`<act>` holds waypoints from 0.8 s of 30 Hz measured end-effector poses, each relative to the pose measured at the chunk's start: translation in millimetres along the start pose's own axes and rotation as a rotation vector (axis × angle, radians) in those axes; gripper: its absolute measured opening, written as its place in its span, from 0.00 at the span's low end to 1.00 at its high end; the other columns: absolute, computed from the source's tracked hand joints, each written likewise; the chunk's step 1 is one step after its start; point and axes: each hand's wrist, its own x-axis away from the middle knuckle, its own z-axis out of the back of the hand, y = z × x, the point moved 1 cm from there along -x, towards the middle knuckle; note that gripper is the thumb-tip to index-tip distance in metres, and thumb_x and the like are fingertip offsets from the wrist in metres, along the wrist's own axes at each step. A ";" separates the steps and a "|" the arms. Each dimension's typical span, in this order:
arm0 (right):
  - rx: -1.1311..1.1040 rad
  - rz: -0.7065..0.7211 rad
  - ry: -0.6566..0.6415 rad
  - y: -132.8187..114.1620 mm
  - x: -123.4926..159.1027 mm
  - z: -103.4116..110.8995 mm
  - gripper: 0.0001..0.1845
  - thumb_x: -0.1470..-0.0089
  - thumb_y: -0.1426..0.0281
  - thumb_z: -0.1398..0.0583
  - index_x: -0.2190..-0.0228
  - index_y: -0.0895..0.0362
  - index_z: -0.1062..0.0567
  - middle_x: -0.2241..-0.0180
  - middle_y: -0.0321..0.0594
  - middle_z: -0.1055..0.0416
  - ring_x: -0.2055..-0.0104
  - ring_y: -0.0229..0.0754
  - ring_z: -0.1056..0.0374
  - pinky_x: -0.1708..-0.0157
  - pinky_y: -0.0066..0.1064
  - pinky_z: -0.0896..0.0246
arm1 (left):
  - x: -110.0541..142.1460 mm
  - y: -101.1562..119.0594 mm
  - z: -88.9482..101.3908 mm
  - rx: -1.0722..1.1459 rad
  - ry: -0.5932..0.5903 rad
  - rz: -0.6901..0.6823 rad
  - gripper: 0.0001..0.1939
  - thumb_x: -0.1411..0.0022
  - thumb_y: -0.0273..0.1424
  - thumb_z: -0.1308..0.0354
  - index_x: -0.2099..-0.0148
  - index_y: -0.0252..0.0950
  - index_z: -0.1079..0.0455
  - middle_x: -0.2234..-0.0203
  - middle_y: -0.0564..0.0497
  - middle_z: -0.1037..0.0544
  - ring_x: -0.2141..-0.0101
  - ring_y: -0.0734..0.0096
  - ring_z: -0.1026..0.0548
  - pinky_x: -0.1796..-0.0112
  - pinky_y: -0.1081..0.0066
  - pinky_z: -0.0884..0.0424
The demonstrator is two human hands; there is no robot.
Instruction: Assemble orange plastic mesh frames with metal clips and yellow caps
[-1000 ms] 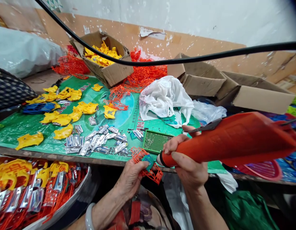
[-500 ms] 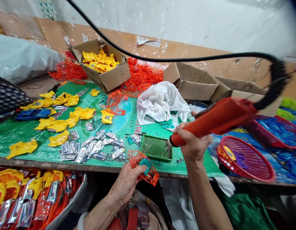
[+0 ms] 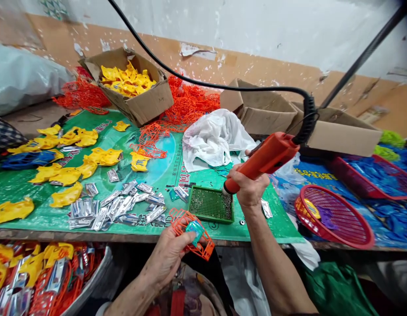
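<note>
My left hand (image 3: 169, 250) is closed around an orange plastic frame (image 3: 207, 250), its thumb pressing on a translucent teal piece (image 3: 194, 229) set against the frame. In my right hand (image 3: 251, 188) is a red power screwdriver (image 3: 267, 153), gripped round its body and tilted down to the left. Its dark nose is over the right side of a green perforated tray (image 3: 203, 218), where small metal screws (image 3: 227, 206) are heaped. The bit's tip is too small to make out. A pile of silver metal pieces (image 3: 124, 204) lies left of the tray.
Yellow plastic parts (image 3: 65, 175) lie at the left, and a cardboard box (image 3: 147, 105) of them stands behind. Orange frames (image 3: 193, 103) are heaped near a white plastic bag (image 3: 213, 136). A red basket (image 3: 341, 219) sits at right. A black cable (image 3: 203, 83) hangs across.
The screwdriver has tilted more steeply, its rear end moving left and its nose staying over the tray. My left hand still holds the orange frame and teal piece. The view has shifted slightly.
</note>
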 end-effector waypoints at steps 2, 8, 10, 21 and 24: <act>-0.002 0.003 -0.008 0.7 -0.1 -0.6 0.22 0.66 0.71 0.35 0.63 0.56 0.28 0.80 0.29 0.31 0.80 0.38 0.35 0.77 0.35 0.36 | 0.5 0.8 -0.3 0.008 -0.003 0.001 0.14 0.50 0.28 0.34 0.59 0.35 0.27 0.71 0.52 0.20 0.71 0.72 0.24 0.67 0.72 0.28; 0.019 0.023 -0.027 2.8 1.6 -0.8 0.13 0.64 0.71 0.35 0.70 0.56 0.28 0.80 0.30 0.31 0.80 0.37 0.35 0.76 0.35 0.36 | 0.8 2.2 -0.4 0.022 -0.006 -0.009 0.14 0.51 0.28 0.34 0.60 0.35 0.27 0.71 0.52 0.21 0.71 0.71 0.23 0.66 0.71 0.27; 0.034 0.028 -0.030 2.9 2.6 -0.4 0.08 0.64 0.71 0.36 0.76 0.56 0.28 0.80 0.31 0.31 0.79 0.37 0.35 0.75 0.35 0.35 | 0.2 2.1 -0.2 0.025 -0.004 -0.009 0.13 0.51 0.28 0.34 0.60 0.35 0.27 0.71 0.52 0.21 0.71 0.71 0.23 0.66 0.71 0.27; 0.045 0.021 -0.044 1.2 4.5 -0.7 0.06 0.63 0.70 0.35 0.80 0.56 0.28 0.80 0.32 0.31 0.78 0.38 0.34 0.68 0.40 0.32 | -0.4 1.4 0.4 0.034 -0.017 -0.012 0.11 0.50 0.27 0.34 0.62 0.34 0.26 0.71 0.51 0.21 0.73 0.73 0.24 0.68 0.73 0.27; 0.032 0.009 -0.040 2.4 5.2 -0.6 0.06 0.64 0.70 0.34 0.79 0.56 0.27 0.79 0.33 0.30 0.77 0.38 0.34 0.70 0.38 0.33 | -0.6 0.3 1.6 0.051 -0.011 -0.011 0.11 0.50 0.27 0.34 0.61 0.35 0.26 0.70 0.51 0.21 0.72 0.72 0.24 0.67 0.72 0.27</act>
